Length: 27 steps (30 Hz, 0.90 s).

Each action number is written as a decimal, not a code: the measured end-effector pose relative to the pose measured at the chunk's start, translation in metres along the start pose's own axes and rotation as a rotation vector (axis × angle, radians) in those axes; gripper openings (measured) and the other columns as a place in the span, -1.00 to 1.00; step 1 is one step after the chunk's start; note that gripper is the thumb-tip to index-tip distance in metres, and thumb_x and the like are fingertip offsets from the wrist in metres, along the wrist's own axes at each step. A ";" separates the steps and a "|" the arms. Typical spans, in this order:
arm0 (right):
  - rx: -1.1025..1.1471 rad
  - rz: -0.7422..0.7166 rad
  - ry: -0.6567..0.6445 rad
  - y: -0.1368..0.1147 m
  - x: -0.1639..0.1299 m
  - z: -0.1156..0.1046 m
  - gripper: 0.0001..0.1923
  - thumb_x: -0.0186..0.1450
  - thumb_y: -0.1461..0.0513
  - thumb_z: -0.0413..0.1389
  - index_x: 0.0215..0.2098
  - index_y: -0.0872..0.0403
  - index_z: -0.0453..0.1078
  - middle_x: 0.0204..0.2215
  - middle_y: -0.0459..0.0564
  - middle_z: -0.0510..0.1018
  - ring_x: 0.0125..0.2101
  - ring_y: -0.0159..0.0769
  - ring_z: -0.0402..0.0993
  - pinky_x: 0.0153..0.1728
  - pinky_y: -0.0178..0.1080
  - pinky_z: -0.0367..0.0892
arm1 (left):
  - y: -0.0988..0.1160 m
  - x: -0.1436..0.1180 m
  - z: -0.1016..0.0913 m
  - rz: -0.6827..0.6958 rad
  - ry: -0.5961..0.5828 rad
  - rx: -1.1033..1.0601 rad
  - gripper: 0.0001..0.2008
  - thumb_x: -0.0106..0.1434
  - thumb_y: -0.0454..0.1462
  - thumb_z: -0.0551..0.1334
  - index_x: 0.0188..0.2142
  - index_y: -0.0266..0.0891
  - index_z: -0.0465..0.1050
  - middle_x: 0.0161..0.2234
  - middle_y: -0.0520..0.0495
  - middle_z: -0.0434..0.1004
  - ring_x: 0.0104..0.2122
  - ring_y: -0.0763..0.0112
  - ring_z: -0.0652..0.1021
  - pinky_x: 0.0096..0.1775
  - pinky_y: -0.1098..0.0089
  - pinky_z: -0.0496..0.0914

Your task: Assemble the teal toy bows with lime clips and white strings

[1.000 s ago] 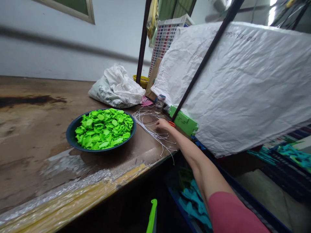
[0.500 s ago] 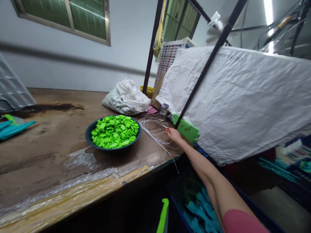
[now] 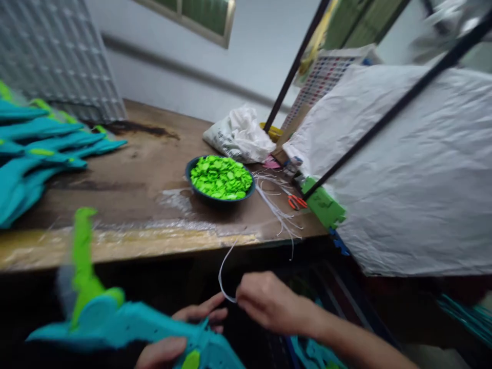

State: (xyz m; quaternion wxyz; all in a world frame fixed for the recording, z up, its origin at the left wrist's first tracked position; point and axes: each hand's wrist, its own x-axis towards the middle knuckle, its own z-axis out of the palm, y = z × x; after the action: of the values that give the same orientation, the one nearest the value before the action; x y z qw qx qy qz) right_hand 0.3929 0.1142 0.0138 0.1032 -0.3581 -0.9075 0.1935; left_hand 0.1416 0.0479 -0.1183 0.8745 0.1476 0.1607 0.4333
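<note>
My left hand point(image 3: 202, 310) is closed round a long teal plastic piece point(image 3: 142, 325) with a bright green arm sticking up at its left end. Its thumb lies on the near side and its fingers stretch along the far side. My right hand point(image 3: 269, 302) pinches one end of a thin white cord point(image 3: 220, 274), close to the left fingertips and the teal piece. The cord curves up from the pinch toward the table edge. More white cords point(image 3: 271, 202) lie loosely on the table, and orange-handled cutters point(image 3: 295, 202) rest beside them.
A dark bowl point(image 3: 192, 187) full of green plastic pieces stands on the table. Several teal pieces point(image 3: 23, 159) are stacked at the left. Behind are a white sack point(image 3: 238, 136) and a slanting dark pole point(image 3: 384, 123). Below, at right, lie more teal parts point(image 3: 313, 351).
My right hand has come back from the cords on the table, now with one cord. My left hand and the teal piece have come into view. The view has turned left and down.
</note>
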 end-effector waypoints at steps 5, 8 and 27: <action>0.376 0.168 -0.269 -0.025 -0.040 0.061 -0.84 0.41 0.27 0.06 -0.28 0.08 0.48 -0.38 -0.07 0.54 -0.37 -0.37 0.44 -0.32 -0.32 0.26 | 0.010 -0.007 0.003 0.169 -0.114 -0.018 -0.47 0.09 -0.29 0.31 0.08 -0.35 0.59 0.30 -0.37 0.37 0.23 -0.24 0.44 0.16 -0.03 0.42; 0.705 0.215 -0.331 -0.008 -0.026 0.069 -0.74 0.44 0.09 0.10 -0.27 0.07 0.53 -0.27 -0.01 0.57 -0.23 -0.31 0.50 -0.15 -0.28 0.35 | 0.015 -0.019 -0.001 0.122 -0.079 -0.034 -0.45 0.13 -0.29 0.31 0.14 -0.40 0.53 0.10 -0.38 0.59 0.08 -0.10 0.58 0.08 0.08 0.49; 1.570 0.616 0.164 -0.044 0.155 0.120 -0.56 0.20 -0.04 0.34 -0.23 0.15 0.45 -0.65 -0.29 0.29 -0.72 -0.54 0.18 -0.75 -0.45 0.05 | -0.032 -0.060 -0.014 0.156 0.015 -0.048 -0.38 0.07 -0.32 0.36 0.17 -0.35 0.51 0.14 -0.36 0.56 0.12 -0.09 0.56 0.09 0.07 0.48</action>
State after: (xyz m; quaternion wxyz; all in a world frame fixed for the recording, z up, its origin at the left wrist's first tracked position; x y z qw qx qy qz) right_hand 0.2148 0.1590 -0.0687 0.3302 -0.4269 -0.3612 0.7604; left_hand 0.1243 -0.0174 -0.1342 0.8402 0.1355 0.1450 0.5047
